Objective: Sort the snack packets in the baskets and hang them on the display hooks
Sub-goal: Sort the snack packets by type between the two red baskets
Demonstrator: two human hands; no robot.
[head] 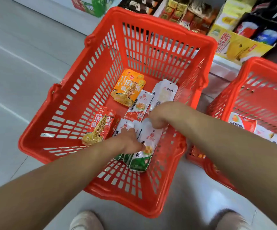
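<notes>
Green-bottomed packets lie under both hands: left hand grips them, right hand pinches one's top.

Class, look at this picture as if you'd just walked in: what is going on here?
A person leans over a red basket on the floor, both hands inside it. The left hand holds a bunch of green-and-white packets while the right hand pinches their top edge. Orange packets, red packets and white packets lie in separate piles around them. A second basket at the right holds more packets.
</notes>
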